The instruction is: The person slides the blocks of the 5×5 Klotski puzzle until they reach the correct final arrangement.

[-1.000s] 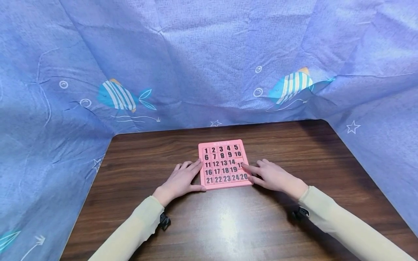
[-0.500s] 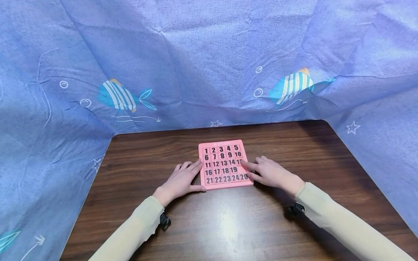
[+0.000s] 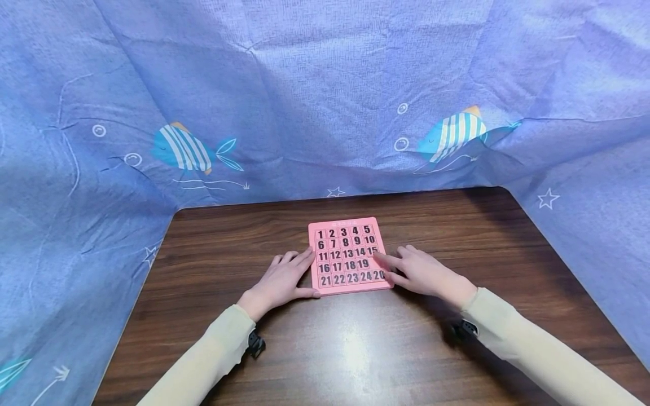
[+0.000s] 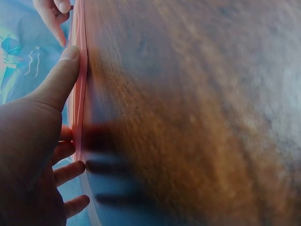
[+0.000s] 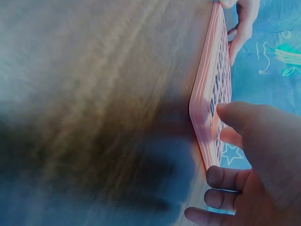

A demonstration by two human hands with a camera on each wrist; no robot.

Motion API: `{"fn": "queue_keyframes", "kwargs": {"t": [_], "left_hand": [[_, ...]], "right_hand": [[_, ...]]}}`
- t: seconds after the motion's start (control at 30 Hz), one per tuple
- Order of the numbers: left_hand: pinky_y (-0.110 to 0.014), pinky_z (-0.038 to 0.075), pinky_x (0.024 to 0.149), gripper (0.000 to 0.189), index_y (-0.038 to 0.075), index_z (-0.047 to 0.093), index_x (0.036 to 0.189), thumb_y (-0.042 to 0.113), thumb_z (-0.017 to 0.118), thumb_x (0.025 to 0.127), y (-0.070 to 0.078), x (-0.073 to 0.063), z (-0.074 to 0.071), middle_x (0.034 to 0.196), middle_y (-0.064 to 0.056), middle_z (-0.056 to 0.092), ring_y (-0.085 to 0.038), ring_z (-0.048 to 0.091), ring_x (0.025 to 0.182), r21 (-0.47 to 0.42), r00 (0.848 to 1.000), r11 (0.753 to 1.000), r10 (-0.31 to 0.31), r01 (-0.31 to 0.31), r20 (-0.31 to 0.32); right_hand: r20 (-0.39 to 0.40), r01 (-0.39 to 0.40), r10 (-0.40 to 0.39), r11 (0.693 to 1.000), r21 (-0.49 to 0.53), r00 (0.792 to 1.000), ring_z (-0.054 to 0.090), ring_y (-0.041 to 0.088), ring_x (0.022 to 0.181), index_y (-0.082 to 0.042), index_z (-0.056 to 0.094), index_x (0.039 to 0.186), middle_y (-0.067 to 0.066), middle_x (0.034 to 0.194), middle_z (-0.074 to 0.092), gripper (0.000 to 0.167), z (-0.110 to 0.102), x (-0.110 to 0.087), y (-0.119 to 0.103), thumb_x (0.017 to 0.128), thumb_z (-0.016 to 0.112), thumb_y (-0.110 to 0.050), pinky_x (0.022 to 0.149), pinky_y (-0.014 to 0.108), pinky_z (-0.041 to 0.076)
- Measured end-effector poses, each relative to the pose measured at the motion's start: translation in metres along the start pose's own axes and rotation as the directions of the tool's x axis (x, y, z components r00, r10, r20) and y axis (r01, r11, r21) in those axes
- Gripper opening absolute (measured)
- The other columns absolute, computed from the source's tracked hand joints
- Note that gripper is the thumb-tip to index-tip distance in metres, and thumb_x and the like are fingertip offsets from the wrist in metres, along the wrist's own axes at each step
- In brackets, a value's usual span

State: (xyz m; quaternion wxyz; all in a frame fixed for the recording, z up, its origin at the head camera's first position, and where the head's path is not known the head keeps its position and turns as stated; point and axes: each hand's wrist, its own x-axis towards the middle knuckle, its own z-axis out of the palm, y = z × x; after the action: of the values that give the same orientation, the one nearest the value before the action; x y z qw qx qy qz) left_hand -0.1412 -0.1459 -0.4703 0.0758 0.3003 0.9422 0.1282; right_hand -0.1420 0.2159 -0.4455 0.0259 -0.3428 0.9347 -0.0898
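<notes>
A pink number slide puzzle [image 3: 325, 226] lies flat on the table, its tiles numbered 1 to 24. My left hand [image 3: 281, 279] steadies it from the left: the fingertips are at the left edge and the thumb touches the near left corner. On the other side, the index finger of my right hand [image 3: 426, 273] is at the tile 15 [image 3: 372, 250], at the right end of the third row. Its thumb rests by the tile 20 [image 3: 378, 275] at the near right corner. Between those two tiles, right of 19, is a tile-sized gap.
The dark wood-grain table [image 3: 213, 237] surrounds the puzzle, with a glare spot nearer me. A blue cloth [image 3: 325, 84] printed with fish hangs behind and at both sides. A black wrist strap [image 3: 255, 344] sits at each sleeve cuff.
My right index finger has pushed the tile 15 away from me, up into line with 14, leaving the gap beneath it. The left hand and the puzzle have stayed in place.
</notes>
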Motion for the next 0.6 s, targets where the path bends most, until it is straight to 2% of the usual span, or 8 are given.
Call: {"fn": "queue_keyframes", "kwargs": {"t": [0.2, 0.6], "left_hand": [[-0.056, 0.032, 0.113, 0.099, 0.008, 0.035, 0.163, 0.068, 0.067, 0.091, -0.001, 0.0, 0.0, 0.17, -0.01, 0.031, -0.034, 0.04, 0.145, -0.002, 1.0, 1.0, -0.015, 0.015, 0.016], [-0.055, 0.033, 0.112, 0.098, 0.008, 0.037, 0.162, 0.067, 0.068, 0.091, 0.0, 0.001, 0.0, 0.169, -0.01, 0.032, -0.034, 0.04, 0.145, 0.004, 1.0, 1.0, -0.003, 0.003, 0.007]], "right_hand": [[-0.014, 0.033, -0.033, 0.999, -0.013, 0.999, 0.04, 0.015, 0.071, -0.021, 0.065, 0.145, -0.003, 0.079, 0.047, 0.046, 0.004, -0.012, -0.003, 0.101, 0.068, -0.034, 0.064, 0.033, 0.038], [-0.046, 0.076, -0.078, 0.996, -0.037, 0.996, 0.042, 0.014, 0.071, -0.02, 0.065, 0.145, -0.005, 0.08, 0.045, 0.048, 0.008, -0.037, -0.013, 0.099, 0.071, -0.031, 0.065, 0.035, 0.04]]}}
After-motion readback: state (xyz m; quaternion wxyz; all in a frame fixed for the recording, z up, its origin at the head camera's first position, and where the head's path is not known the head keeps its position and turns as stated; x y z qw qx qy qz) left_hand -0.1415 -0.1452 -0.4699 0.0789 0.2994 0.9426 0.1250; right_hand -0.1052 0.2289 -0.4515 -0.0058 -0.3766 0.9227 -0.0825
